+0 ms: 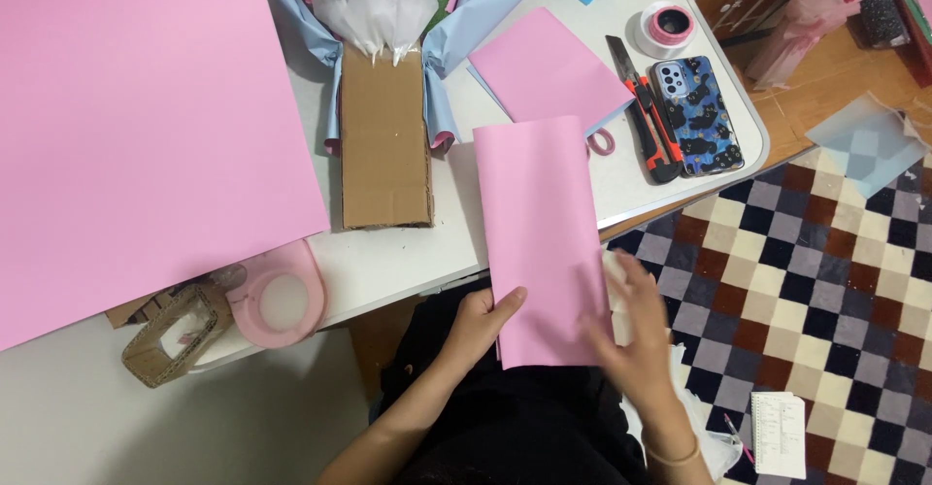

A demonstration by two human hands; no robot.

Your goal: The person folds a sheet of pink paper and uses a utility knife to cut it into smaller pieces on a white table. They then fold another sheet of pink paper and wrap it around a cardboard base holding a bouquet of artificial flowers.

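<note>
I count three pink sheets: a large one (146, 126) upper left, a folded one (546, 67) top centre, and one (540, 233) I'm holding. One utility knife (645, 108), one phone (697, 114).

- A home craft corner set up for making paper bouquets, not a shop counter or factory bench.
- A white table (680, 169) holds a half-wrapped bouquet (383, 19) on a cardboard backing (385, 140), large pink paper sheets (136, 126), and rolls of pink tape (277, 296).
- A utility knife (646, 111) and a phone in a patterned case (697, 114) lie beside the supplies.
- A checkered rug (806, 281) covers a wooden floor (835, 82), which suggests a living space.
</note>
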